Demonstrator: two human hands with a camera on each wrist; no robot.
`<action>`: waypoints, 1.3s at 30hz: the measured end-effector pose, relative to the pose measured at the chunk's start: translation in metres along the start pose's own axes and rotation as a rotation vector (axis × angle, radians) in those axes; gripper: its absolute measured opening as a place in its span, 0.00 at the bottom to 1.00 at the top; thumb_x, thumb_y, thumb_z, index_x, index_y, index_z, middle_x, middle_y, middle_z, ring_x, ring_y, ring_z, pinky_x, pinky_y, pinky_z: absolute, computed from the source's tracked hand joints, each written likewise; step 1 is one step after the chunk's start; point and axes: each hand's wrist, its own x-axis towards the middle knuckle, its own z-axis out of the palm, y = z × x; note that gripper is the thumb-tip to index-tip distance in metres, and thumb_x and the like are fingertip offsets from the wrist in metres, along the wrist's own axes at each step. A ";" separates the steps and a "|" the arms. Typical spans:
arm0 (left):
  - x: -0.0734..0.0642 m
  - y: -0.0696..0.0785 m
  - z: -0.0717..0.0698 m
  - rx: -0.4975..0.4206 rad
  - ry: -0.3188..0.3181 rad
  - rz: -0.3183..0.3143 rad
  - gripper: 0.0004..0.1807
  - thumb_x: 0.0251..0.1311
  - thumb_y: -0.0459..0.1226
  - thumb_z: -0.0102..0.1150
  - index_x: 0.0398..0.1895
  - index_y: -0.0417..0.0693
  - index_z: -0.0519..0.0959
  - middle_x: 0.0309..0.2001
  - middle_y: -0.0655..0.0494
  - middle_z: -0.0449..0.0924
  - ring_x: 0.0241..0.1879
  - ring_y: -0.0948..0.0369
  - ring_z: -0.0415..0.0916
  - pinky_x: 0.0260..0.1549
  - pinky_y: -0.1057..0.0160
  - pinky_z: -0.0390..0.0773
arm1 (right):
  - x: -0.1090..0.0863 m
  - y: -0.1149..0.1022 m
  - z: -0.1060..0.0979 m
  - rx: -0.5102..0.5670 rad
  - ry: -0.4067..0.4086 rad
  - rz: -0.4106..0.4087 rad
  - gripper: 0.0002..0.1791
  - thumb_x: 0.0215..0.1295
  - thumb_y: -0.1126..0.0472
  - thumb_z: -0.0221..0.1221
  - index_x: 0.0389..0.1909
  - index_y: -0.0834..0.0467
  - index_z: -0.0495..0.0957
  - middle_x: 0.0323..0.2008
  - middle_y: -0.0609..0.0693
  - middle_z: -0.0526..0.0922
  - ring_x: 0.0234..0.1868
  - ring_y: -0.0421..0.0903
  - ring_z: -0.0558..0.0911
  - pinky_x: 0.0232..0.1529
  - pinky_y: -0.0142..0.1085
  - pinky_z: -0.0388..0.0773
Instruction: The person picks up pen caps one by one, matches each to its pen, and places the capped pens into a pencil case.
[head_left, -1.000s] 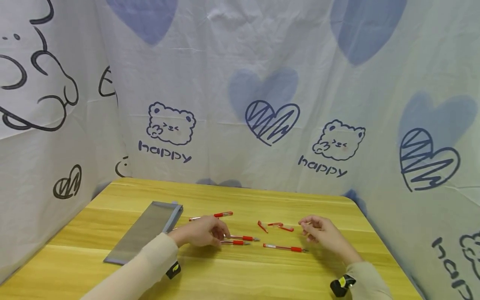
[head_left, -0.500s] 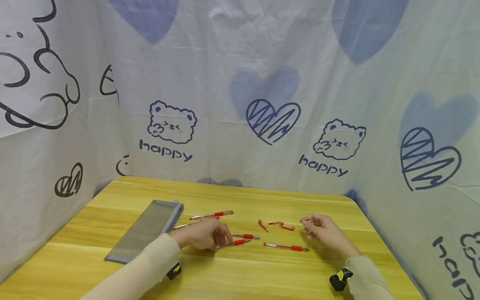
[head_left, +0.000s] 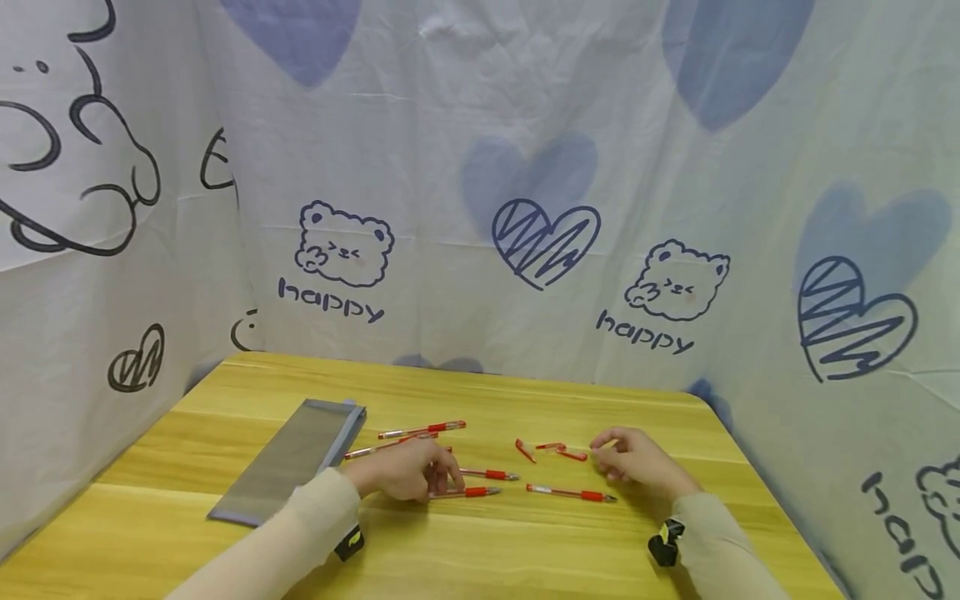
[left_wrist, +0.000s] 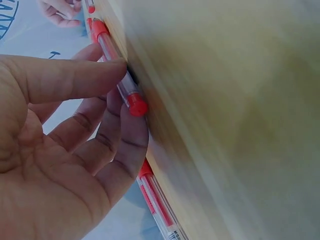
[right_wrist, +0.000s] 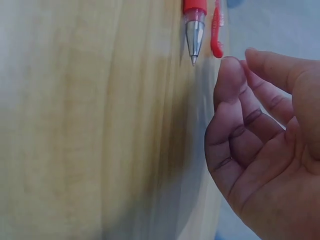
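Note:
My left hand (head_left: 408,471) pinches the rear end of an uncapped red gel pen (head_left: 480,492) between thumb and fingers. In the left wrist view, the pen's red end plug (left_wrist: 137,105) sticks out past the thumb. The pen lies low along the tabletop, its tip pointing right. Another uncapped pen (head_left: 495,475) lies just behind it, partly hidden by the hand. My right hand (head_left: 637,462) holds nothing, its fingers loosely bent beside several loose red pen caps (head_left: 572,456). An uncapped pen (right_wrist: 194,37) points its metal tip toward this hand.
Two capped red pens (head_left: 442,427) lie behind the left hand, the nearer one partly covered. A grey pencil pouch (head_left: 277,462) lies flat at the left of the wooden table (head_left: 480,567). A printed white curtain (head_left: 442,317) hangs close behind the table.
My left hand has taken hold of the near pen, which swung at an angle and then came back nearly level. The right hand has shifted slightly left toward the caps.

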 end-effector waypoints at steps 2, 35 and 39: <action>0.000 0.000 -0.001 0.004 -0.005 -0.001 0.30 0.50 0.11 0.55 0.47 0.48 0.90 0.36 0.49 0.85 0.31 0.63 0.76 0.32 0.68 0.74 | 0.002 0.000 0.001 -0.003 -0.008 0.005 0.13 0.78 0.61 0.62 0.54 0.67 0.79 0.32 0.54 0.85 0.27 0.43 0.81 0.29 0.33 0.78; -0.008 0.005 -0.001 0.020 -0.049 -0.023 0.22 0.57 0.17 0.65 0.46 0.52 0.89 0.35 0.56 0.82 0.35 0.66 0.77 0.40 0.66 0.77 | 0.020 0.001 0.009 -0.121 -0.032 -0.027 0.09 0.75 0.60 0.66 0.45 0.62 0.82 0.24 0.49 0.81 0.21 0.41 0.77 0.26 0.35 0.76; -0.012 0.005 -0.002 0.008 -0.048 -0.030 0.23 0.58 0.18 0.65 0.48 0.52 0.89 0.37 0.56 0.81 0.36 0.65 0.76 0.41 0.66 0.76 | 0.018 -0.002 0.010 -0.120 -0.023 -0.006 0.08 0.76 0.60 0.66 0.44 0.62 0.82 0.24 0.49 0.81 0.21 0.42 0.77 0.26 0.36 0.75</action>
